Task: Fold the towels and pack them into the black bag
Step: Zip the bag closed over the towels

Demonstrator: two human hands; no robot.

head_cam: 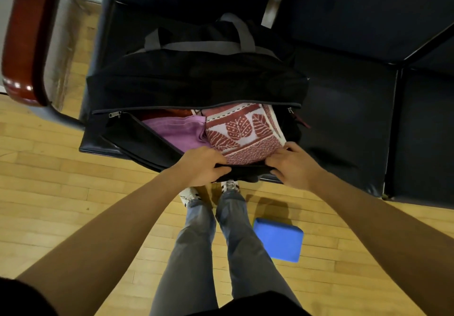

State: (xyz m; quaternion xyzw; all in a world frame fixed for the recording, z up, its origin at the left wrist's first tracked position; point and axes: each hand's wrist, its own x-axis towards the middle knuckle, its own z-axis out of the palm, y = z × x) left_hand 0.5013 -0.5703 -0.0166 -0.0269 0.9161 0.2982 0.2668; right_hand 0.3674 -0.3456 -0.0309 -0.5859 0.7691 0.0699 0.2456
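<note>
Hands pinch the near edge of the black bag (196, 79) on the dark seat (344, 119).
Left hand (201, 165) and right hand (292, 165) curl their fingers on the rim; two folded towels show inside, one purple towel (179, 128) touching one leaf towel (243, 131).

No words, labels, brand marks or numbers can be read anywhere in the head view. The red-and-white woven towel (242, 132) in the middle of the frame carries only a leaf pattern, no lettering. The blue rectangular foam block (278, 239) at lower right shows plain faces.
</note>
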